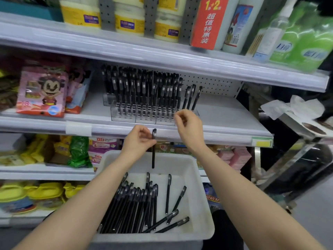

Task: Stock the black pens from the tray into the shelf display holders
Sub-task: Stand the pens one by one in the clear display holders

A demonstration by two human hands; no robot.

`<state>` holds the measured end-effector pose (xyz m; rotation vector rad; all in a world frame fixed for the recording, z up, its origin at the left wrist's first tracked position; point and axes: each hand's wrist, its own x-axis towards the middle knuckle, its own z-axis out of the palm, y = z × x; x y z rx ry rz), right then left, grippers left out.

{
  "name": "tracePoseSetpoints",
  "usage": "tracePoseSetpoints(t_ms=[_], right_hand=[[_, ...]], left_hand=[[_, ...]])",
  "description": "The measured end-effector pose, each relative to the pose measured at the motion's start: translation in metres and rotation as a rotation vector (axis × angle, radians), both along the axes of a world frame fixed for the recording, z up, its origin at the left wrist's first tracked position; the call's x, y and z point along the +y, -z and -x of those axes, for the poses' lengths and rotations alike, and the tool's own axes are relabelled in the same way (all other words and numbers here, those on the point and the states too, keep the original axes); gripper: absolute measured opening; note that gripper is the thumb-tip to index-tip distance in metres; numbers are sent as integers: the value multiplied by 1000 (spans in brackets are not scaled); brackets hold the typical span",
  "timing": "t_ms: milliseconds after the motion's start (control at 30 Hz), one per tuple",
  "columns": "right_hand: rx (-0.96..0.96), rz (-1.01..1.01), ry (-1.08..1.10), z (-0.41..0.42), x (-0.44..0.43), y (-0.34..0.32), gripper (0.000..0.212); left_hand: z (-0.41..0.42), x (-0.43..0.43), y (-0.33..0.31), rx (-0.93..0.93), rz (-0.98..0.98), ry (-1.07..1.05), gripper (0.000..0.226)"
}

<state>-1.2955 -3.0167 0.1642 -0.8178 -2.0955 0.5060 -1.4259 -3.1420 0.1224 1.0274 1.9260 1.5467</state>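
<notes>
**Pens mid-stock: one held upright over tray, holders nearly full**

Store shelving (162, 56) is seen across the whole view, w/ several white tiers. On the top tier, yellow-labelled tubs (129, 17), a red carton (209, 22) and green-wrapped packs (306, 38) are stood. On the middle tier, pink cartoon boxes (42, 91) are placed at left, well apart from the pen display. Yellow and green snack bags (79, 152) are packed on the tier below.

A white plastic tray (198, 195) is seen at bottom centre, in front of the lower shelves. Approx. two dozen loose black pens (133, 210) are lain in it, most bunched at its left side, a few scattered to the right, caps mostly pointed toward the shelf.

Clear display holders (144, 116) are set on the middle tier against the pegboard back. They are filled w/ upright black pens (140, 87) in dense rows; three pens (191, 97) are leaned at the right end, apart from the main block.

The left hand (139, 141) is held below the middle shelf edge, above the tray's far rim; one black pen (153, 148) is pinched between thumb and fingers, kept vertical, cap up.

The right hand (189, 129) is raised just in front of the holders' right end, fingers curled and tips drawn together; whether anything is pinched there can't be told.
</notes>
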Motion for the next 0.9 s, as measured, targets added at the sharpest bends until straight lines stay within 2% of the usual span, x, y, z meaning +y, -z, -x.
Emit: tracePoseSetpoints(t_ms=[100, 233, 433, 600, 767, 900], right_hand=[[-84, 35, -159, 13, -28, 10, 15], [-74, 95, -250, 31, -50, 11, 14], [-84, 136, -254, 56, -56, 5, 12], [36, 142, -207, 72, -47, -24, 15], [229, 169, -241, 98, -44, -67, 8], [325, 163, -232, 122, -48, -76, 6]], left_hand=[[13, -6, -17, 34, -61, -35, 35], [22, -13, -25, 56, -109, -36, 34], [38, -30, -25, 78, -145, -33, 30], [69, -39, -22, 298, -177, -213, 35], [102, -27, -29, 441, -44, -296, 60], [110, -18, -27, 497, 111, -310, 47]])
